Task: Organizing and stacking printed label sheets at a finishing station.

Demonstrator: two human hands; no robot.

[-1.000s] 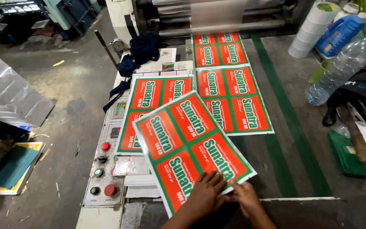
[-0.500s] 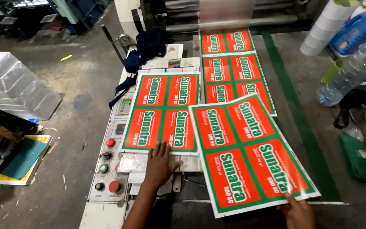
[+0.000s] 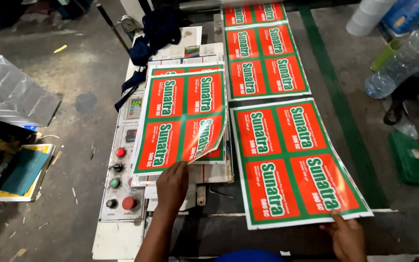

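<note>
While the left hand pinches the near edge of the top sheet on the stack, curling one corner up to free it, the right hand lies open, fingertips pinning a loose sheet flat on the surface just right of the stack, beside the control panel.

We see our left hand on the stacked sheets' near edge, control panel left of them, right hand at the loose sheet's front corner — bottle far right, cloth behind.
</note>
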